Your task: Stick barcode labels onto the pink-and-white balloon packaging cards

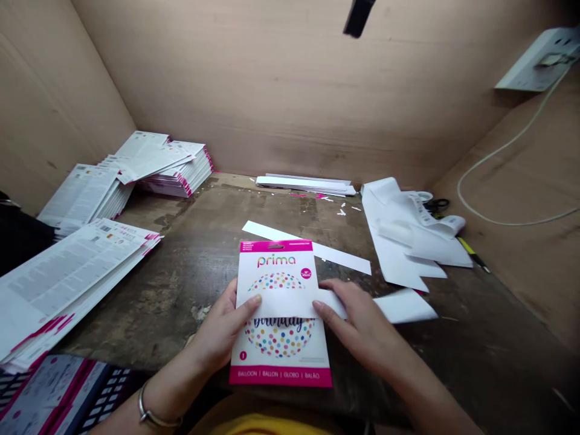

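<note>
A flat balloon packet [283, 362], white with pink bands and a dotted balloon picture, faces me upright at the front of the table. My left hand [226, 320] grips its left edge, with the thumb pressing on the end of a white paper strip [285, 303]. That strip lies across the packet's middle, covering part of the print, and runs out past its right edge. Between thumb and fingers, my right hand [356, 317] pinches the strip at the packet's right edge. Behind the packet lies another white strip [347, 258].
Stacks of printed cards [77, 260] fill the left side, above a black basket [106, 393]. White strips [308, 184] lie by the back wall. At right are white sheets [403, 241], scissors [437, 205], a yellow cutter [471, 252] and a hanging white cable [462, 187].
</note>
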### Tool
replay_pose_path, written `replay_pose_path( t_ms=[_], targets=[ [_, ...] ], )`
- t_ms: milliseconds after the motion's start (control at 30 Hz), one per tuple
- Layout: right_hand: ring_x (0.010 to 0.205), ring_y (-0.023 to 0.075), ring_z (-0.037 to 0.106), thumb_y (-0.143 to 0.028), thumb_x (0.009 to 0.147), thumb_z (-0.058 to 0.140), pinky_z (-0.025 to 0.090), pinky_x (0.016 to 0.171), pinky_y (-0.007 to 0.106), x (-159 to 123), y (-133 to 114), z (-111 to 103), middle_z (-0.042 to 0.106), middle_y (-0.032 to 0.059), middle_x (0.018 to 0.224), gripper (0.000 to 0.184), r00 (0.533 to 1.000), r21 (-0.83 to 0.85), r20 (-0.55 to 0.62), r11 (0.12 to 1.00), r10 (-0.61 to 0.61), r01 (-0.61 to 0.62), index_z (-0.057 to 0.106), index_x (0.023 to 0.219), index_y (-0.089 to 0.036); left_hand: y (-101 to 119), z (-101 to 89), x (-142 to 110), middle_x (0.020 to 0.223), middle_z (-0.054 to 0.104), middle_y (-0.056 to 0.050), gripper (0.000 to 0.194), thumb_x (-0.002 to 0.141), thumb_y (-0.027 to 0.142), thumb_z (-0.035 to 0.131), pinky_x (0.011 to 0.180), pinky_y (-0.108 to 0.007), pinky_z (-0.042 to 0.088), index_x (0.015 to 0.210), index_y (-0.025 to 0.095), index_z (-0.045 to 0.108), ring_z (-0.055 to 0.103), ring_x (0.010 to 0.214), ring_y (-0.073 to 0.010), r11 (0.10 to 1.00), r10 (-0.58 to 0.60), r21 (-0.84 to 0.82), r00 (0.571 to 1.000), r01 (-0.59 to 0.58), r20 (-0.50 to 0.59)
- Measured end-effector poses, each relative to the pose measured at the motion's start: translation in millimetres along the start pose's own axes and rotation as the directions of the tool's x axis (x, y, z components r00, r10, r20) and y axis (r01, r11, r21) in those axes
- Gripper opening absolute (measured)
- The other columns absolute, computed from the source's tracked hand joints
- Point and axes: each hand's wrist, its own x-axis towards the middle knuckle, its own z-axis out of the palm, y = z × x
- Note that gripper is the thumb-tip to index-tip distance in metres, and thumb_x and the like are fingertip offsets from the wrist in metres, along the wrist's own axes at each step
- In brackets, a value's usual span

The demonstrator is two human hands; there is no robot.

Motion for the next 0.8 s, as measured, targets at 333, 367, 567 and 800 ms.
replay_pose_path(
  t_ms=[333, 367, 567, 800],
  targets=[
    [0.134, 0.0276, 0.030, -0.023, 0.092, 0.042, 0.035, 0.106, 0.048, -23.2, -54.6, 25.8, 0.040, 0.0105, 0.142, 0.039, 0.847, -0.398, -0.159, 0.818, -0.507, 0.415, 0.050, 0.131, -0.018, -4.8, 5.2, -5.3, 0.121, 0.061, -0.011, 0.046, 0.081, 0.031, 0.064, 0.084, -0.039, 0.053, 0.120, 0.021, 0.041, 0.063, 0.102, -0.0269, 0.984, 0.110, 0.139, 0.994, -0.109, 0.004],
    [0.134, 0.0284, 0.030, -0.024, 0.093, 0.040, 0.036, 0.105, 0.049, -23.1, -56.0, 35.6, 0.038, 0.0119, 0.143, 0.041, 0.865, -0.394, -0.133, 0.827, -0.484, 0.402, 0.047, 0.133, -0.017, -4.2, 6.1, -6.4, 0.122, 0.060, -0.011, 0.046, 0.081, 0.031, 0.064, 0.084, -0.040, 0.053, 0.120, 0.021, 0.041, 0.063, 0.102, -0.0269, 0.982, 0.121, 0.147, 0.993, -0.119, -0.003],
    [0.134, 0.0337, 0.026, -0.034, 0.092, 0.041, 0.042, 0.099, 0.052, -32.7, -47.5, 63.8, 0.034, 0.0222, 0.142, 0.051, 0.889, -0.429, -0.156, 0.840, -0.431, 0.332, 0.042, 0.135, -0.006, -6.2, 4.3, -7.6, 0.121, 0.061, -0.013, 0.047, 0.079, 0.032, 0.066, 0.083, -0.041, 0.053, 0.117, 0.019, 0.043, 0.064, 0.100, -0.0274, 0.981, 0.135, 0.151, 0.989, -0.124, -0.062],
    [0.134, 0.0330, 0.027, -0.031, 0.090, 0.044, 0.041, 0.101, 0.051, -34.9, -49.0, 57.3, 0.035, 0.0216, 0.143, 0.051, 0.883, -0.402, -0.210, 0.861, -0.419, 0.312, 0.043, 0.134, -0.005, -9.7, 6.5, -5.4, 0.118, 0.062, -0.015, 0.051, 0.073, 0.032, 0.072, 0.088, -0.041, 0.051, 0.114, 0.016, 0.046, 0.063, 0.102, -0.0289, 0.981, 0.133, 0.157, 0.987, -0.118, -0.091]
  ],
)
